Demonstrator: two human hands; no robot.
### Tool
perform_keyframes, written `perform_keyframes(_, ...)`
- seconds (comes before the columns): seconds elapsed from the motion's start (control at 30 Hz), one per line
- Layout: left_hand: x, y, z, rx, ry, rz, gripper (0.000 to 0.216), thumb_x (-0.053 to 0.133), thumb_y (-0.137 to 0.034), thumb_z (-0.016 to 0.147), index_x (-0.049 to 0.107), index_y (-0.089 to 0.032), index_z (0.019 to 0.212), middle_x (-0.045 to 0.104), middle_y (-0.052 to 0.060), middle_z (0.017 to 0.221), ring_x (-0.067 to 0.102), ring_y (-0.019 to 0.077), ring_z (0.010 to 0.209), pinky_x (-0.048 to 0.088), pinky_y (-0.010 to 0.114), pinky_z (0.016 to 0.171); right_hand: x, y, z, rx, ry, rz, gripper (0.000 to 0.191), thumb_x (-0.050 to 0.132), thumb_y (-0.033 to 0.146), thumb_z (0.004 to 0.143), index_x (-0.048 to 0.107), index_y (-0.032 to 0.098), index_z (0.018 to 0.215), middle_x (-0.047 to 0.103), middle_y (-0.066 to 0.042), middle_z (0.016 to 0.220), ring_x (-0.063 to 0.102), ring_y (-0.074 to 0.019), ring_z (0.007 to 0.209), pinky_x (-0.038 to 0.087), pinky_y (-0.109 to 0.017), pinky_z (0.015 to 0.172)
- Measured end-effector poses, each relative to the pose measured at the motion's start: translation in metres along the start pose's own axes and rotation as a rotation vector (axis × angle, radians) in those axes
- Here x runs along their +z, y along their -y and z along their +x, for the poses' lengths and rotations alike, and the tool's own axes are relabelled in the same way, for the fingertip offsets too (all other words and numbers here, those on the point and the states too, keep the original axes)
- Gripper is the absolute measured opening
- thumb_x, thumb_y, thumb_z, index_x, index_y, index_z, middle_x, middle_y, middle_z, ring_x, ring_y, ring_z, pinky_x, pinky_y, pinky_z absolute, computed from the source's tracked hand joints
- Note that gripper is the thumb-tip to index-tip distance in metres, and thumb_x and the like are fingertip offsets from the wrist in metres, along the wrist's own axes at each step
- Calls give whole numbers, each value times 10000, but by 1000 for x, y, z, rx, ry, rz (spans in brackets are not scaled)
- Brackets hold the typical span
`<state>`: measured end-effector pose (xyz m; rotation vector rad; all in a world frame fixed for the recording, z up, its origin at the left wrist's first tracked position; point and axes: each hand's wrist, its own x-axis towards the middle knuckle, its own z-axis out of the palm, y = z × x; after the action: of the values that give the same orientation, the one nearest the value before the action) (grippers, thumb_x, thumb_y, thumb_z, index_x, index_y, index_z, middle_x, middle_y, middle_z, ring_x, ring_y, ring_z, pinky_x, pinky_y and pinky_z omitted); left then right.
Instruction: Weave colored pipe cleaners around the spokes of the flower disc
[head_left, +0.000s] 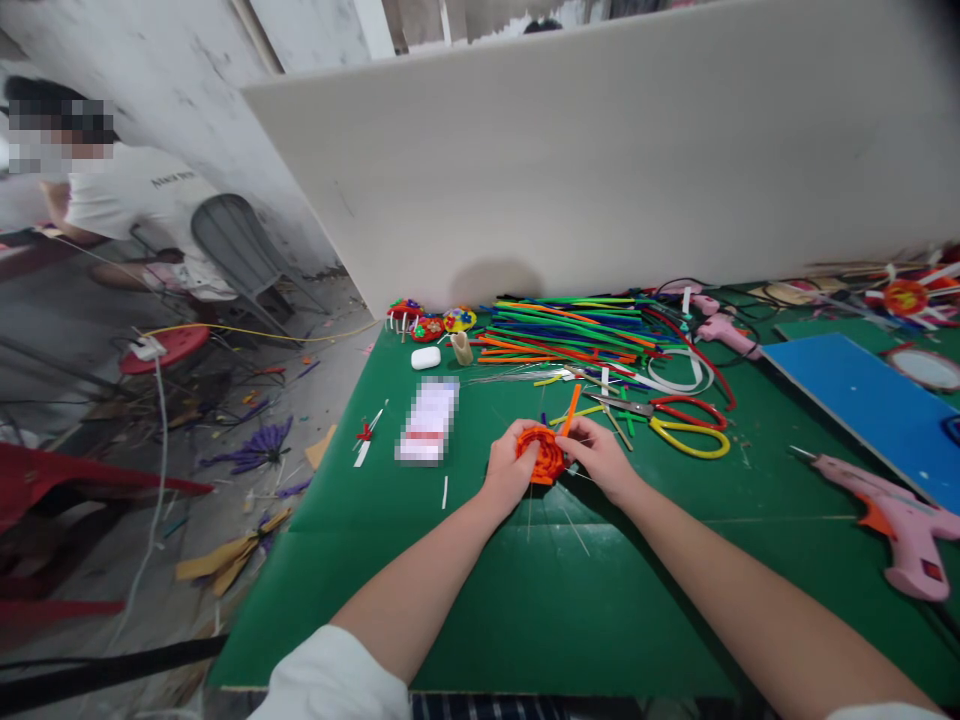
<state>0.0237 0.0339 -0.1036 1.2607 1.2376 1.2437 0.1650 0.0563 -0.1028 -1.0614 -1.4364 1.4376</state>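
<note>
My left hand (pixel 508 463) and my right hand (pixel 598 455) both grip an orange coiled pipe-cleaner rosette (pixel 544 456) just above the green table (pixel 465 590). The fingers of each hand are curled around the coil's sides. A loose orange stem (pixel 571 408) sticks up from the coil beside my right fingers.
A pile of coloured pipe cleaners (pixel 570 340) lies behind, with red and yellow scissors (pixel 679 425) right of my hands. Pink glue guns (pixel 896 520) (pixel 724 330), a blue board (pixel 874 405), a white case (pixel 425 357) and small finished flowers (pixel 431 322) are around. A person (pixel 127 215) sits far left.
</note>
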Motion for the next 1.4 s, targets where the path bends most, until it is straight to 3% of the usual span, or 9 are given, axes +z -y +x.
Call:
perform_keyframes(0.33, 0, -9, -8, 143, -13, 260, 218, 429, -166, 724, 548, -192, 905, 593, 26, 867, 542, 142, 781, 402, 260, 748, 3, 2, -1, 25, -15, 73, 212, 541, 356, 670, 503, 175, 773, 492, 18, 637, 468, -88, 551, 404, -203, 468)
perform_keyframes(0.73, -1, -9, -6, 62, 27, 243, 205, 428, -187, 731, 531, -185, 908, 598, 11, 853, 549, 121, 765, 418, 240, 736, 5, 3, -2, 83, -88, 182, 291, 466, 450, 694, 547, 170, 689, 524, -4, 641, 488, -105, 562, 412, -208, 451)
perform_keyframes(1.03, -1, -6, -3, 8, 20, 84, 183, 469, -180, 699, 549, -175, 864, 598, 16, 798, 542, 125, 726, 418, 246, 707, 4, 1, -1, 67, -96, 183, 241, 514, 420, 671, 546, 181, 683, 495, 14, 621, 473, -97, 563, 410, -207, 462)
perform_keyframes(1.13, -2, -6, 0, -12, -6, -68, 165, 496, -167, 672, 546, -160, 829, 590, 19, 777, 535, 122, 714, 416, 243, 696, 3, 3, -2, 36, -32, 184, 182, 556, 343, 661, 551, 187, 756, 514, 7, 682, 479, -89, 584, 409, -196, 468)
perform_keyframes(1.27, -6, -6, 3, -47, -33, -255, 164, 523, -155, 641, 537, -148, 804, 581, 23, 786, 532, 126, 724, 415, 248, 691, 1, 5, -3, 67, 100, 299, 262, 615, 252, 614, 536, 203, 859, 541, -12, 780, 508, -111, 649, 418, -205, 473)
perform_keyframes(1.4, -7, -5, 4, -65, 33, -283, 182, 544, -168, 633, 539, -145, 813, 586, 26, 774, 537, 129, 714, 411, 258, 700, -1, 4, -2, 140, 112, 423, 185, 560, 291, 666, 551, 195, 823, 544, -14, 742, 512, -112, 630, 419, -216, 462)
